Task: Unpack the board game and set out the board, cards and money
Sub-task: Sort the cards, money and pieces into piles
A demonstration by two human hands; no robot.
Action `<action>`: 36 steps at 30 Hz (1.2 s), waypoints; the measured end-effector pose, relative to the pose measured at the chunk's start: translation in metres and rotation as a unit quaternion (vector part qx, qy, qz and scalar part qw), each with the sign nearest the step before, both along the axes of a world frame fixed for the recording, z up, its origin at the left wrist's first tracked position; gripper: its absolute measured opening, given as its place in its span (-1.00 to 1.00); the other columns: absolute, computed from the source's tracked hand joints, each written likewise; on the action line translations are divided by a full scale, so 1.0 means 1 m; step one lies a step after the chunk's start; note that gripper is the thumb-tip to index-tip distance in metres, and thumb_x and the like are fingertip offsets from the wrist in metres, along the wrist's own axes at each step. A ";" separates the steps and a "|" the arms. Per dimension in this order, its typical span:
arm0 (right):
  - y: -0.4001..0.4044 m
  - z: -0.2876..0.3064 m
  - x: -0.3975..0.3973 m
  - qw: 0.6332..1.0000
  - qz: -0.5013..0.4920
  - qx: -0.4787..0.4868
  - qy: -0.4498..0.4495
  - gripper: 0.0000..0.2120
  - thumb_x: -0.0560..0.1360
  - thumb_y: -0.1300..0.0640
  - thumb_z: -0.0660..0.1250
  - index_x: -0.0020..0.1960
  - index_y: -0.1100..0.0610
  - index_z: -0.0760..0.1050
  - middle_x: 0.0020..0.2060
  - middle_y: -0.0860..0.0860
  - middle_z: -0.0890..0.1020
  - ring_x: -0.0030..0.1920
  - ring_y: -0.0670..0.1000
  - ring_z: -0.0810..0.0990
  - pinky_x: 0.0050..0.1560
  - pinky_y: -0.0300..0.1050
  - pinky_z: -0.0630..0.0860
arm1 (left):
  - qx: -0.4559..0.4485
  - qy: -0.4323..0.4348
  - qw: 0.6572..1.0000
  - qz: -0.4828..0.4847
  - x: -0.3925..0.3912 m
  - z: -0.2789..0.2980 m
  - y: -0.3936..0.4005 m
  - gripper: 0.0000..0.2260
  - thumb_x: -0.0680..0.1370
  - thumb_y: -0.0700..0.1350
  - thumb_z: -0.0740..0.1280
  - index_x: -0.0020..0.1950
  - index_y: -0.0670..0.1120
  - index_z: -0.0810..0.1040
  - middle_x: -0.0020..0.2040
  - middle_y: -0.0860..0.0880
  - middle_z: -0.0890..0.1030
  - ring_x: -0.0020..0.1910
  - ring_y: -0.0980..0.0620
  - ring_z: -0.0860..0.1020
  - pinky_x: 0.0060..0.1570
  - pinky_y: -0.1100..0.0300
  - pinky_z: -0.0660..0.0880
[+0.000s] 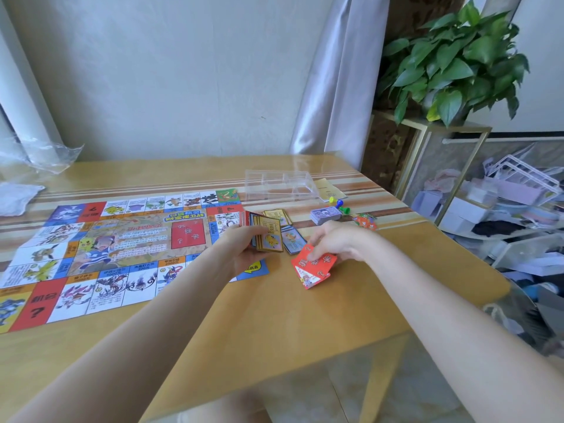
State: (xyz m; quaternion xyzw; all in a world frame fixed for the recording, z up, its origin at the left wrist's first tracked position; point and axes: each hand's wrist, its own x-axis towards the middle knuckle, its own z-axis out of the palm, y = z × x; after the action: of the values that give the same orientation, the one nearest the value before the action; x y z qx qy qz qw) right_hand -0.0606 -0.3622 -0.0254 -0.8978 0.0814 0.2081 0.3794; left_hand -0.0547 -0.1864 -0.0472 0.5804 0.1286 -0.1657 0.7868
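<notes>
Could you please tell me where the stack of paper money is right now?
In the head view the stack of paper money lies on the table right of the board, just beyond the right hand and beside the coloured pawns.

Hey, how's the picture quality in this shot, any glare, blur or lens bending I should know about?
Head view: soft daylight, only faint shadows under the hands; wide-angle bending bows the table edges and forearms; the game board print and the red cards read fairly sharp; the clear tray is washed out, nearly lost against the tabletop.

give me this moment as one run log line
step: sorting cards | left hand: holds card stack | right hand: holds red cards | board: unfolded | money: stacked on table
</notes>
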 end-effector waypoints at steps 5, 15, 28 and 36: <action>0.010 -0.002 -0.012 0.991 0.040 -0.118 -0.047 -0.69 0.39 0.22 0.47 0.09 0.18 0.47 -0.04 0.07 0.48 -0.08 0.08 0.51 -0.19 -0.08 0.54 | 0.014 -0.018 1.000 -0.019 -0.007 -0.003 -0.006 -0.91 0.53 -0.30 0.30 0.02 -0.20 0.46 -0.14 -0.16 0.61 -0.23 -0.06 0.62 -0.20 0.07 0.59; 0.013 0.008 -0.004 0.957 0.053 -0.235 -0.159 -0.78 0.46 0.06 0.35 -0.25 0.19 0.47 -0.40 0.02 0.57 -0.33 0.01 0.52 -0.17 -0.14 0.50 | -0.023 -0.010 1.000 0.018 -0.009 -0.012 -0.006 -0.71 0.49 -0.28 0.36 0.19 -0.19 0.44 -0.10 -0.13 0.62 -0.18 -0.02 0.62 -0.23 0.14 0.59; 0.025 -0.004 0.017 0.966 -0.060 0.162 -0.193 -0.81 0.45 0.18 0.42 -0.02 0.30 0.57 -0.21 0.06 0.56 -0.34 -0.05 0.49 -0.38 -0.26 0.45 | -0.116 -0.071 0.991 -0.012 -0.005 0.001 0.005 -0.92 0.54 -0.36 0.18 0.01 -0.30 0.41 -0.03 -0.28 0.59 -0.16 -0.14 0.65 -0.06 0.04 0.60; 0.029 -0.008 0.021 0.951 -0.076 0.258 -0.150 -0.94 0.47 0.29 0.35 -0.14 0.17 0.57 -0.18 0.07 0.63 -0.21 -0.01 0.57 -0.17 -0.16 0.51 | -0.073 -0.094 0.992 0.034 0.001 -0.004 0.001 -0.89 0.50 -0.36 0.31 -0.11 -0.17 0.46 -0.13 -0.14 0.62 -0.15 -0.04 0.60 -0.15 0.17 0.59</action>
State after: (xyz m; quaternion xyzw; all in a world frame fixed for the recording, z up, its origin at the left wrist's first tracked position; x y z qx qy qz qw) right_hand -0.0397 -0.3329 -0.0337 -0.7810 0.0350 0.0553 0.6210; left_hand -0.0535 -0.1853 -0.0508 0.5294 0.0609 -0.0924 0.8411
